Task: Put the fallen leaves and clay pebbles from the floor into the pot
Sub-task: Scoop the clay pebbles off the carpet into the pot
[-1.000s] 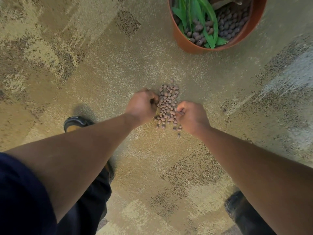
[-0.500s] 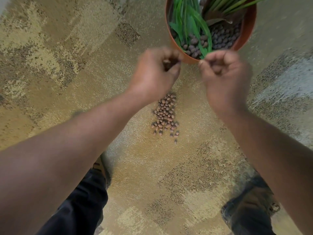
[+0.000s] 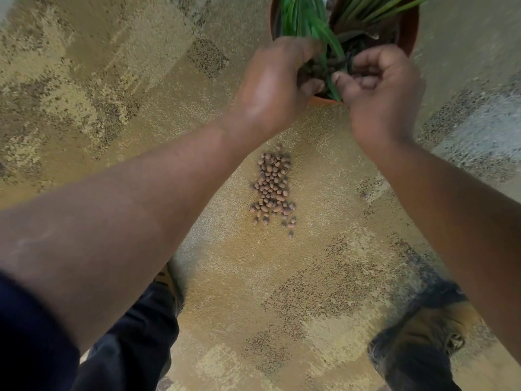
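Observation:
A heap of brown clay pebbles [image 3: 272, 187] lies on the carpet between my forearms. The orange pot [image 3: 409, 32] stands at the top, with green leaves [image 3: 301, 15] and dark pebbles inside. Both hands hover over its near rim. My left hand [image 3: 276, 80] has its fingers and thumb spread apart above the pot, with blurred pebbles showing between them. My right hand [image 3: 383, 88] is cupped, its fingers curled toward the palm; whether pebbles are still in it is unclear. No fallen leaves show on the floor.
The floor is a patterned beige and brown carpet [image 3: 112, 80]. A dark trouser leg [image 3: 135, 328] is at the bottom left and a dark shoe [image 3: 417, 342] at the bottom right, both near the pebble heap.
Both hands rose from the pebble heap with pebbles and moved forward over the pot. The left hand's fingers have since spread apart over the pot.

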`<state>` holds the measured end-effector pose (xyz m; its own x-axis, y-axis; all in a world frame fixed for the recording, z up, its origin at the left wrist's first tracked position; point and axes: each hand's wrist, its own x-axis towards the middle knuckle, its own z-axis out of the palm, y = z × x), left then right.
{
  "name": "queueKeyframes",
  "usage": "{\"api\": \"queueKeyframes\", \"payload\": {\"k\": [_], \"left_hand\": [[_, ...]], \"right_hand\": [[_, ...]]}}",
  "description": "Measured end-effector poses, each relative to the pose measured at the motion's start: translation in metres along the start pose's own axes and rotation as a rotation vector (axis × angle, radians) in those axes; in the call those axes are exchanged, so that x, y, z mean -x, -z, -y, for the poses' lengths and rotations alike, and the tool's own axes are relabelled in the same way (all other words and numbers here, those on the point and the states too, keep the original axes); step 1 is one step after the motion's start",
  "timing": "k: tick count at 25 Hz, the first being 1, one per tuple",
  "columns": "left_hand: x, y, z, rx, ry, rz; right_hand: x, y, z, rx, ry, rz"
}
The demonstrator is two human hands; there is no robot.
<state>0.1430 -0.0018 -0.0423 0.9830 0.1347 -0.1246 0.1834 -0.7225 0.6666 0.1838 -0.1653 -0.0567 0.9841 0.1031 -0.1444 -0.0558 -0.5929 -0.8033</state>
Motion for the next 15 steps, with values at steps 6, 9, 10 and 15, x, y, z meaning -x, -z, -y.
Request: {"api": "queueKeyframes", "payload": {"k": [6, 9, 10, 15], "left_hand": [[0.012, -0.008, 0.002, -0.028, -0.108, -0.089], [0.033, -0.027, 0.002, -0.062, -0.221, -0.152], [0.043, -0.035, 0.003, -0.103, -0.251, -0.136], [0.108, -0.063, 0.039, -0.232, -0.071, 0.235]], "right_hand": [[0.026, 0.005, -0.013, 0.089, 0.236, -0.056], [0.055, 0.014, -0.043, 0.212, 0.181, 0.041], [0.065, 0.018, -0.057, 0.266, 0.144, 0.095], [0.1, 0.036, -0.122, 0.529, -0.305, 0.321]]}}
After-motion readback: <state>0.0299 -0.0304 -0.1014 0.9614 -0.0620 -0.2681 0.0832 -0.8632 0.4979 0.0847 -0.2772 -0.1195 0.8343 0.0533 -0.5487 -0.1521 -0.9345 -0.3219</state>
